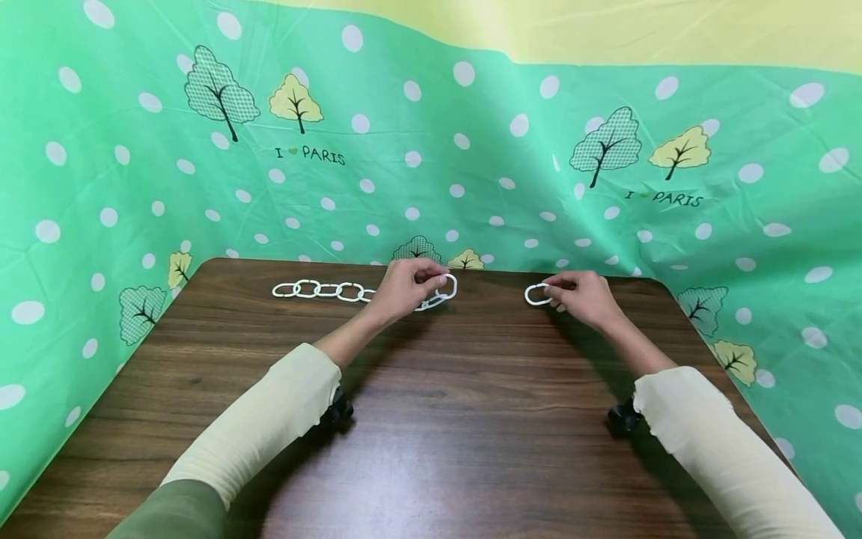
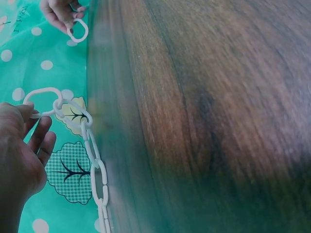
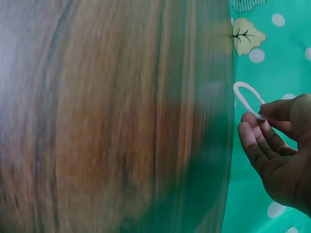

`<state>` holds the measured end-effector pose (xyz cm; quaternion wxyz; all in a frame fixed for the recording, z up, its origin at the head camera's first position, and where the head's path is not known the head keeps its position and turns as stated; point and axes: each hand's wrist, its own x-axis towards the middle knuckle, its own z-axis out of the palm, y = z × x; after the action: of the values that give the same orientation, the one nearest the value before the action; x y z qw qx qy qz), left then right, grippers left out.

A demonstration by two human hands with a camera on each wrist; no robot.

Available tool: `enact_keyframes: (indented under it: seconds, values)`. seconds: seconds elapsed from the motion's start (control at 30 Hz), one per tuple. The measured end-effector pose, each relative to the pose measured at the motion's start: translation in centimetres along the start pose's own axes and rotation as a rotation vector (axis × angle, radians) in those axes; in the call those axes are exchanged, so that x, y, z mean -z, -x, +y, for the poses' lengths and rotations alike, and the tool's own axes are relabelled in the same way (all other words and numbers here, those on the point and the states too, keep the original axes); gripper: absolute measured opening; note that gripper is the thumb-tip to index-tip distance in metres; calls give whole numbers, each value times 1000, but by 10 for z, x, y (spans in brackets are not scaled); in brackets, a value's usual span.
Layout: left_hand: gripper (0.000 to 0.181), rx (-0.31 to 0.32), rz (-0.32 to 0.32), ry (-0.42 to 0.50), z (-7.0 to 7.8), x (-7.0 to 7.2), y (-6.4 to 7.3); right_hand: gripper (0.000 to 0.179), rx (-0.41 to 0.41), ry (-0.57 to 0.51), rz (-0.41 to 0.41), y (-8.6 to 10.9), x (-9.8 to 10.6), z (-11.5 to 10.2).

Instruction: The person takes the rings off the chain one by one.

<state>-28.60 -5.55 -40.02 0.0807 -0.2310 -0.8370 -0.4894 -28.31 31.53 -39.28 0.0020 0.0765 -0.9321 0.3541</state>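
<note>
A chain of several white plastic links [image 1: 328, 290] stretches along the far side of the table, its left part lying on the wood. My left hand [image 1: 407, 288] pinches the link at the chain's right end [image 2: 43, 90], which is raised, and the links behind it slope down in the left wrist view [image 2: 93, 145]. Some of the chain is hidden behind that hand in the head view. To the right, my right hand [image 1: 582, 296] pinches a single loose white link [image 3: 247, 87] between thumb and fingers. A gap separates this link from the chain.
The dark wooden table [image 1: 431, 419] reaches back to a green dotted cloth [image 1: 404, 187] that hangs behind it and down both sides. Dark wrist-worn devices [image 1: 334, 410] sit beneath both sleeves, close over the tabletop.
</note>
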Motion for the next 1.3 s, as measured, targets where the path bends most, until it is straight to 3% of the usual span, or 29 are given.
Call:
enact_keyframes:
  seconds: [0.63,1.3]
  values:
    - [14,-5,6,12,2,-2,1,33,-109,59,-54,0,16,24]
    - [15,4,3,10,1,0,2,36,-293,132,12,-7,48,63]
